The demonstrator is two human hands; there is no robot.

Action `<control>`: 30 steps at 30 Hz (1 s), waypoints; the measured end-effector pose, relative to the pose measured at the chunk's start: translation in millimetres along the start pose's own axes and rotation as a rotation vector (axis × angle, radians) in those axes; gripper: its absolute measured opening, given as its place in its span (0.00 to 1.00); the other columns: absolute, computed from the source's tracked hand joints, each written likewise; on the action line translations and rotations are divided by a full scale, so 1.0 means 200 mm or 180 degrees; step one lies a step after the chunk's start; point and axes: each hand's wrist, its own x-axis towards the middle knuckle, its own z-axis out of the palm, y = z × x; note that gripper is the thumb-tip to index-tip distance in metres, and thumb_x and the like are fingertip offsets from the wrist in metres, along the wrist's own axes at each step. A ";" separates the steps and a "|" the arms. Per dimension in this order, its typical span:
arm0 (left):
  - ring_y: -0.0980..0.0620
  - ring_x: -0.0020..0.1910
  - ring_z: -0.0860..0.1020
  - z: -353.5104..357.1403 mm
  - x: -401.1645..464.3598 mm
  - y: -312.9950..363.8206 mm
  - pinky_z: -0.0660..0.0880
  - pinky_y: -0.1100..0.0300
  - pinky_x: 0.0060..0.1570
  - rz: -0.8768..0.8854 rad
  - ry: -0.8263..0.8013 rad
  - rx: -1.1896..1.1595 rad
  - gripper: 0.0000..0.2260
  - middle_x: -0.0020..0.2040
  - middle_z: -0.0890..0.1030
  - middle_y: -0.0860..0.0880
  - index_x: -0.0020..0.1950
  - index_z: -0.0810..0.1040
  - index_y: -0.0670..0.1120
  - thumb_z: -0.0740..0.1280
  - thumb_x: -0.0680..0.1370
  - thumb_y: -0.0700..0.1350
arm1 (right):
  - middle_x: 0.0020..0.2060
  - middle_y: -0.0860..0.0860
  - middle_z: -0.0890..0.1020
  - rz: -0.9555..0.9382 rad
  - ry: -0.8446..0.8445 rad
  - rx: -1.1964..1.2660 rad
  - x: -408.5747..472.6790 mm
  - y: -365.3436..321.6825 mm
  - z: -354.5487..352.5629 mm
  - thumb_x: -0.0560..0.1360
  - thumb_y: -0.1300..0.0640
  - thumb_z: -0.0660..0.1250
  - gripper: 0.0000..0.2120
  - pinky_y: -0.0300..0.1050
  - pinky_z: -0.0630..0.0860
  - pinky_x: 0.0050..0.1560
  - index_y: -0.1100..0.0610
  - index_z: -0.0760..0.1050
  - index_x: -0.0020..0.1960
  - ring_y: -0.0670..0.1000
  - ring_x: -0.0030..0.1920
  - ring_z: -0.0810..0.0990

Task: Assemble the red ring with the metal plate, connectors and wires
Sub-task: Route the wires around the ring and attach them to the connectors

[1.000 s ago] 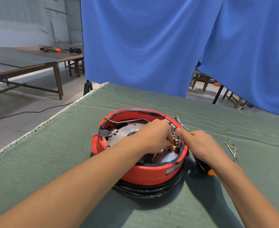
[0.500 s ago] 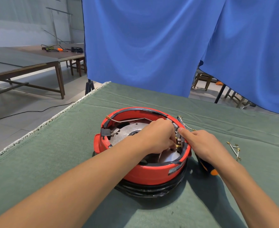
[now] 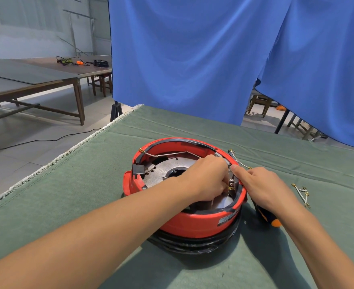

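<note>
Both hands work at one spot: left hand (image 3: 208, 180) reaches inside the red ring (image 3: 184, 222), fingers curled about the connector block (image 3: 232, 184) on its right wall; right hand (image 3: 263, 186) presses the block with an extended forefinger, apparently steadying it. Metal plate (image 3: 167, 170) lies within; spare wires (image 3: 302, 193) lie nearby on the green cloth (image 3: 88, 184).

The left hand (image 3: 205, 178) is covering the metal plate (image 3: 167, 170) from about 3 to 5 o'clock, and its fingertips are curling out of sight beside the connector (image 3: 232, 183) — what they are pinching cannot be told. The right hand (image 3: 263, 188) is hiding most of an orange-tipped tool (image 3: 271, 220). Both forearms are running off the bottom edge.
</note>
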 end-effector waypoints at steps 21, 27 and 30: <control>0.43 0.44 0.80 0.02 0.00 0.01 0.77 0.53 0.46 -0.0393 -0.0011 -0.0735 0.06 0.40 0.83 0.41 0.43 0.85 0.41 0.68 0.74 0.38 | 0.22 0.52 0.67 0.0043 0.0107 0.0374 0.00 0.00 0.02 0.76 0.40 0.58 0.29 0.48 0.65 0.34 0.57 0.60 0.24 0.54 0.28 0.66; 0.48 0.45 0.81 -0.01 -0.03 -0.01 0.77 0.55 0.46 -0.0682 0.0072 -0.0848 0.03 0.42 0.84 0.46 0.44 0.85 0.46 0.72 0.72 0.42 | 0.13 0.47 0.64 0.0150 -0.0006 0.0870 0.01 -0.01 0.05 0.75 0.39 0.61 0.35 0.46 0.60 0.29 0.57 0.60 0.16 0.45 0.16 0.63; 0.51 0.47 0.79 -0.04 -0.05 -0.02 0.77 0.54 0.50 -0.0790 0.0254 -0.0799 0.03 0.42 0.83 0.51 0.40 0.84 0.49 0.70 0.72 0.43 | 0.14 0.47 0.64 0.0149 0.0030 0.0846 0.02 0.00 0.05 0.74 0.37 0.61 0.34 0.46 0.61 0.31 0.56 0.58 0.18 0.47 0.19 0.63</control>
